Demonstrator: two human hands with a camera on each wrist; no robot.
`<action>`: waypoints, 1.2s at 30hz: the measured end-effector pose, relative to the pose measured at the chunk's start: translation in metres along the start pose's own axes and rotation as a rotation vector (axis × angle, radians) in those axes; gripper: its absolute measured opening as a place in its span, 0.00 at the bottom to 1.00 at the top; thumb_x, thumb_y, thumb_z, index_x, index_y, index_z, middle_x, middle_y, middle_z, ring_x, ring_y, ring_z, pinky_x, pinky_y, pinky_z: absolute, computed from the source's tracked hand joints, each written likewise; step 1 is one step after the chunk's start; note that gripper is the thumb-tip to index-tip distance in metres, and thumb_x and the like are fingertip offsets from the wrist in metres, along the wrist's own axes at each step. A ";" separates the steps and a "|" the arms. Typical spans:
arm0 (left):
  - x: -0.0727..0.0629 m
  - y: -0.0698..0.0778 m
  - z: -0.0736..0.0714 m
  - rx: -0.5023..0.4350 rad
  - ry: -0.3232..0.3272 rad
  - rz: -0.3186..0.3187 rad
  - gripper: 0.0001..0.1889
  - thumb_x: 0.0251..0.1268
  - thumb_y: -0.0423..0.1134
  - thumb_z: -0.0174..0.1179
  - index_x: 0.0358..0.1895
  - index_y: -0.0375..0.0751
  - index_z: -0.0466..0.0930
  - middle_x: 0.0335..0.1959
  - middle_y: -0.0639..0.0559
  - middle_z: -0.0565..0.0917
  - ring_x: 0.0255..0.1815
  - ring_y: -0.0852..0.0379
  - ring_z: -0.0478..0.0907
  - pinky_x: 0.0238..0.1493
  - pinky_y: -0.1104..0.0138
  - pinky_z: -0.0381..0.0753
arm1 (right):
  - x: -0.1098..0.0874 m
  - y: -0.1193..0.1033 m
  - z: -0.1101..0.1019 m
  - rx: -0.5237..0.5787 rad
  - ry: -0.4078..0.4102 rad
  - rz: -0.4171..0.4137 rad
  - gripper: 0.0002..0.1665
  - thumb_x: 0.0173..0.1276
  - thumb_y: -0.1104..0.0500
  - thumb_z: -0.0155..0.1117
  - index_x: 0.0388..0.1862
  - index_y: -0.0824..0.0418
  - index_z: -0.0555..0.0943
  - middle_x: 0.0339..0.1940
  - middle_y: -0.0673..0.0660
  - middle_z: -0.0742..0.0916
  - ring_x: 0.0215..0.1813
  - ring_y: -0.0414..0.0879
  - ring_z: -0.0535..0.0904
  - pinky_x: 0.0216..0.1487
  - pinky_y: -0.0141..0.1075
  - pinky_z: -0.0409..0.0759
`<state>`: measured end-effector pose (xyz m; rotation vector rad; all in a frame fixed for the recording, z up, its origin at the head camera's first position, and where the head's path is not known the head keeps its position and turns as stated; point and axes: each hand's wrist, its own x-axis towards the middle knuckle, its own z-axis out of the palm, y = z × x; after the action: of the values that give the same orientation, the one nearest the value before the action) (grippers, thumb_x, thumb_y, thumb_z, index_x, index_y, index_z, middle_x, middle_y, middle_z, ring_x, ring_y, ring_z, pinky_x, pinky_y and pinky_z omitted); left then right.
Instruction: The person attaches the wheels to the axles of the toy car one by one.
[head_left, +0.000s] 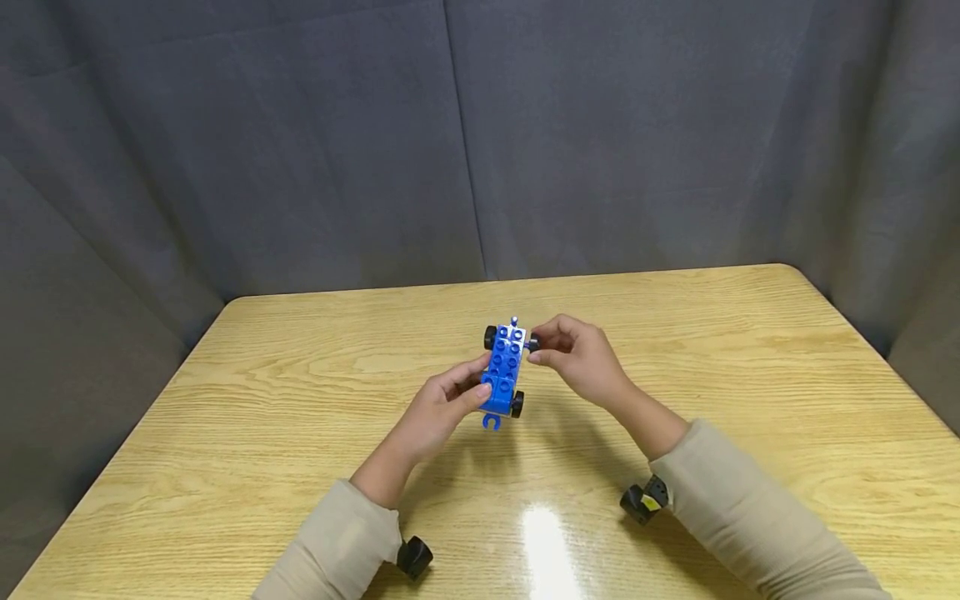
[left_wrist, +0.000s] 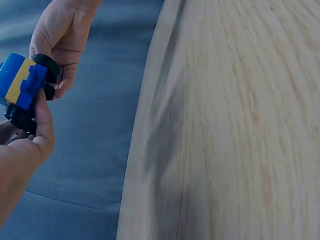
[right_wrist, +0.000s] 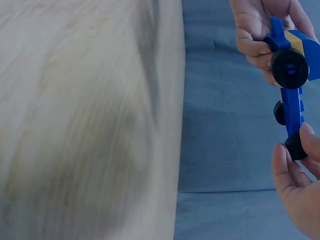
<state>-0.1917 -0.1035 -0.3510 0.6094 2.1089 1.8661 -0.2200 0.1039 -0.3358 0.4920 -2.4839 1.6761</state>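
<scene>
A blue toy car (head_left: 504, 363) built of studded bricks is held up over the table between both hands. Its black wheels stick out at the sides, and a blue hook (head_left: 491, 422) shows at the near end. My left hand (head_left: 438, 410) grips the car's near end, thumb on top. With thumb and fingers, my right hand (head_left: 585, 362) pinches the far right wheel (right_wrist: 296, 146), beside the blue body. A yellow layer (left_wrist: 20, 82) shows between blue bricks in the left wrist view. The near left wheel is hidden behind the left hand in the head view.
The wooden table (head_left: 262, 417) spreads beneath the hands, its far edge against a grey curtain (head_left: 337, 150). Black wrist devices (head_left: 415, 557) sit at the beige sleeves (head_left: 750, 508). A bright light reflection lies on the near tabletop.
</scene>
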 end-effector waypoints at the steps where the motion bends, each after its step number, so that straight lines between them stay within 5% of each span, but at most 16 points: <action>1: 0.000 0.000 0.000 0.006 -0.007 0.007 0.27 0.62 0.45 0.49 0.62 0.37 0.58 0.52 0.42 0.70 0.51 0.51 0.68 0.50 0.63 0.67 | 0.000 0.001 0.001 0.002 0.003 -0.004 0.14 0.53 0.67 0.62 0.40 0.69 0.75 0.33 0.59 0.81 0.34 0.47 0.77 0.35 0.35 0.76; 22: 0.000 0.003 0.000 0.092 -0.058 0.076 0.25 0.61 0.39 0.51 0.59 0.29 0.60 0.45 0.39 0.73 0.44 0.52 0.71 0.46 0.65 0.70 | -0.006 0.006 0.007 0.065 0.061 -0.010 0.10 0.52 0.72 0.61 0.35 0.72 0.76 0.32 0.64 0.82 0.31 0.49 0.79 0.33 0.37 0.77; 36: 0.002 0.005 0.000 0.100 -0.091 0.078 0.26 0.62 0.42 0.49 0.61 0.34 0.60 0.46 0.42 0.73 0.46 0.52 0.71 0.47 0.63 0.70 | -0.006 -0.001 0.004 0.057 0.058 -0.022 0.08 0.52 0.71 0.61 0.33 0.72 0.76 0.29 0.63 0.82 0.28 0.48 0.79 0.31 0.35 0.77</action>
<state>-0.1932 -0.1023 -0.3461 0.7947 2.1580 1.7452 -0.2133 0.1011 -0.3387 0.4671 -2.3876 1.7320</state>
